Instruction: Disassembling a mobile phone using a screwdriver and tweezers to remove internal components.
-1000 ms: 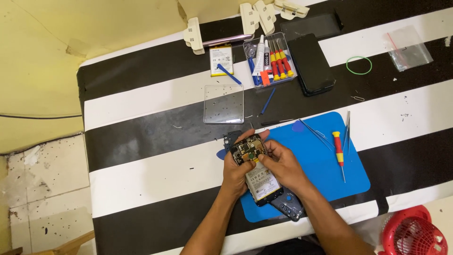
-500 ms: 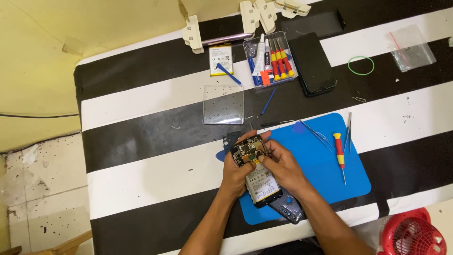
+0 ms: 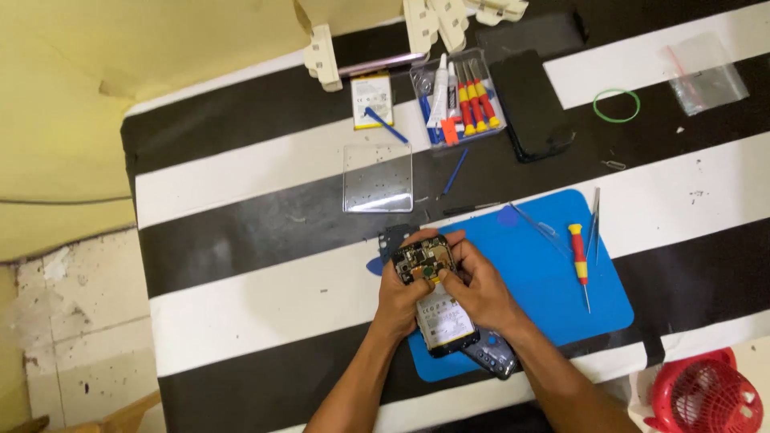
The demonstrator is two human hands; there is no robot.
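While I look down, both my hands grip an opened phone [image 3: 434,301] over the near left corner of a blue mat [image 3: 545,281].

Left hand [image 3: 399,298] wraps the phone's left edge, fingers clamped on it; right hand [image 3: 478,287] holds the right edge, thumb and fingertips [image 3: 443,277] pinched together on the bare circuit board at the far end. A white battery label shows at the phone's near end. Just beneath, a grey back cover [image 3: 495,355] lies on the mat. Right of my hands, on the mat, lie a red and yellow screwdriver [image 3: 579,261] and tweezers [image 3: 593,226]. Farther off, on the black and white striped table [image 3: 241,240], are a clear glass panel [image 3: 378,177] and a tray of screwdrivers [image 3: 459,100].
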